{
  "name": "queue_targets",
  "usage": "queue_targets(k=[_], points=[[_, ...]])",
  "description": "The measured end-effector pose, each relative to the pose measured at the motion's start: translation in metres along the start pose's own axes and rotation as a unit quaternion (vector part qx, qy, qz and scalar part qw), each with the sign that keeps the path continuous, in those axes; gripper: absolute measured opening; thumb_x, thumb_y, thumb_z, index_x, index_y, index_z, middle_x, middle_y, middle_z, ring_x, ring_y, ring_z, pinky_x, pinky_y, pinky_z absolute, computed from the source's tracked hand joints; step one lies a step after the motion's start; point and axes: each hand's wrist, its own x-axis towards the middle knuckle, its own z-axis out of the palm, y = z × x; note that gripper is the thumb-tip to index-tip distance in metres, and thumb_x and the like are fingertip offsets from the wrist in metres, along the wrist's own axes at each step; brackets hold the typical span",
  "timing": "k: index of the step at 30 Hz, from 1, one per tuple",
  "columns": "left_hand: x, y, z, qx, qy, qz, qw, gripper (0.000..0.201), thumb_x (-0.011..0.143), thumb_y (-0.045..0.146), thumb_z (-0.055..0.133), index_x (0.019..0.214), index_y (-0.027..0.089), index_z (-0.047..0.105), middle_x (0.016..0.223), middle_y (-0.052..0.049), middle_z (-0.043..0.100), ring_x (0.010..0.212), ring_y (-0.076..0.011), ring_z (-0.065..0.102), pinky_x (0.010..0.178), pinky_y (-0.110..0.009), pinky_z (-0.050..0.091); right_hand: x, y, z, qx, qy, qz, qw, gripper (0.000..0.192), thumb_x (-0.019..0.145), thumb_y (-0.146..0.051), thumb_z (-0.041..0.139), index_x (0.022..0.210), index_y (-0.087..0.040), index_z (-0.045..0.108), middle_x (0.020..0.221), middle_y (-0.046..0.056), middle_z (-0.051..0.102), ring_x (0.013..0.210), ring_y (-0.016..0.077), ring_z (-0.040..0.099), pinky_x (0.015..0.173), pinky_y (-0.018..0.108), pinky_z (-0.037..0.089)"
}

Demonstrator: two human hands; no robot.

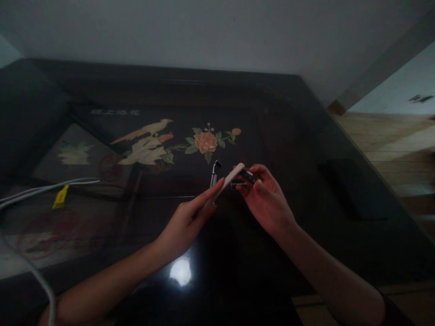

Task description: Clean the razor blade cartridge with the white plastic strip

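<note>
Both hands up over desk [340, 149] centre: left hand [183, 224] pinching pale flat stick [226, 183], right hand [267, 199] closed on small dark gadget [245, 177]. Mid-fit, I'd say; next needs tip lined up w/ gadget.

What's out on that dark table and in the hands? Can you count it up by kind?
Hands: 2, left hand and right hand
Pale flat stick, in the left hand: 1
Small dark item, in the right hand: 1
White cables: 2
Yellow tag: 1
Dark flat block: 1
Total: 8
</note>
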Motion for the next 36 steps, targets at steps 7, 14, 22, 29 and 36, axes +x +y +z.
queue_targets(k=[7,14,22,29,36], points=[[-0.0011,0.0031,0.0020,-0.011,-0.011,0.007,1.000,0.054,0.096,0.018,0.047,0.149,0.025,0.040,0.124,-0.003,0.070,0.122,-0.0213,0.060,0.107,-0.037,0.045,0.0001,0.0001,-0.0007,-0.011,-0.012,-0.008,1.000,0.033,0.056,-0.033,0.091,0.080,-0.028,0.069,0.092,-0.003,0.071,0.084,0.0135,0.065,0.075,0.025,0.057],[-0.0042,0.0034,0.0029,-0.018,-0.048,0.014,0.999,0.054,0.097,0.015,0.046,0.150,0.026,0.038,0.130,-0.005,0.066,0.105,-0.0169,0.068,0.094,-0.030,0.053,-0.0010,-0.0005,0.0000,-0.015,-0.026,-0.006,1.000,0.028,0.061,-0.032,0.089,0.081,-0.030,0.069,0.097,-0.003,0.075,0.090,0.0147,0.067,0.083,0.028,0.056],[-0.0049,0.0041,0.0025,-0.020,-0.089,0.055,0.994,0.055,0.098,0.013,0.044,0.150,0.028,0.036,0.143,-0.003,0.057,0.121,-0.0168,0.062,0.104,-0.030,0.047,-0.0016,0.0003,0.0003,-0.021,-0.037,-0.010,0.999,0.029,0.063,-0.032,0.088,0.083,-0.029,0.067,0.097,-0.005,0.075,0.091,0.0131,0.069,0.089,0.028,0.054],[-0.0020,0.0056,0.0008,0.007,-0.046,0.027,0.999,0.052,0.097,0.016,0.046,0.148,0.027,0.041,0.142,-0.002,0.058,0.120,-0.0166,0.063,0.105,-0.030,0.047,-0.0011,0.0007,0.0002,-0.016,-0.021,-0.011,1.000,0.026,0.062,-0.032,0.088,0.080,-0.030,0.070,0.095,-0.003,0.075,0.088,0.0146,0.068,0.083,0.029,0.056],[-0.0001,0.0061,0.0003,0.001,-0.014,0.010,1.000,0.050,0.098,0.021,0.046,0.148,0.025,0.042,0.141,-0.003,0.059,0.124,-0.0201,0.060,0.109,-0.034,0.044,-0.0011,0.0000,0.0001,-0.020,-0.017,-0.012,1.000,0.028,0.060,-0.032,0.089,0.080,-0.030,0.069,0.094,-0.003,0.072,0.087,0.0149,0.067,0.078,0.028,0.058]])
